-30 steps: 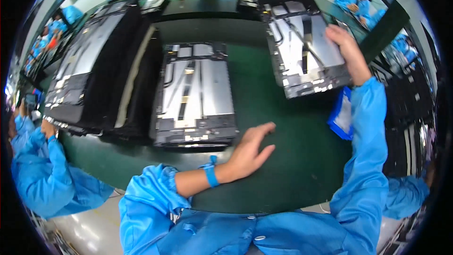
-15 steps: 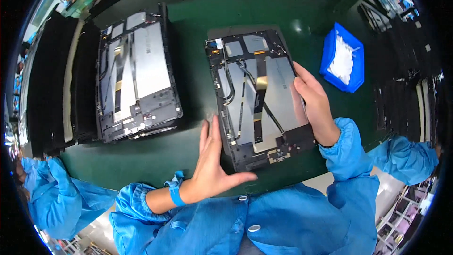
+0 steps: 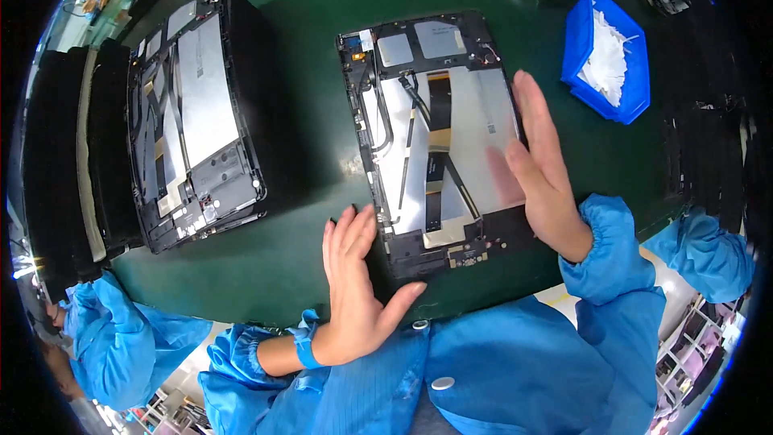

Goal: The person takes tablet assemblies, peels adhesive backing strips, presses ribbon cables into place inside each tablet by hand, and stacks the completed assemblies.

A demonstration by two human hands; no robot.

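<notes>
In front of me a tablet (image 3: 475,137) without its back cover lies on the green table, its metal plates, flat ribbon cables and dark circuit parts facing up. My right hand (image 3: 551,173) is open along the tablet's right edge, fingers stretched forward and thumb toward the metal plate. My left hand (image 3: 354,290) is open near the lower left corner, its fingers raised and thumb spread below the lower edge. Whether either hand touches the tablet, I cannot tell for sure.
To the left stands a stack of similar uncovered tablets (image 3: 213,89), beside a row of black padded slabs (image 3: 52,161). A blue bin (image 3: 636,101) of white pieces sits at the right, near more dark stacked items (image 3: 708,145). Other people's blue sleeves (image 3: 121,338) show at both sides.
The tablet was held slightly tilted and now lies flatter. My right hand's fingers have straightened from gripping its edge. The left hand remains spread. The view has shifted a little.
</notes>
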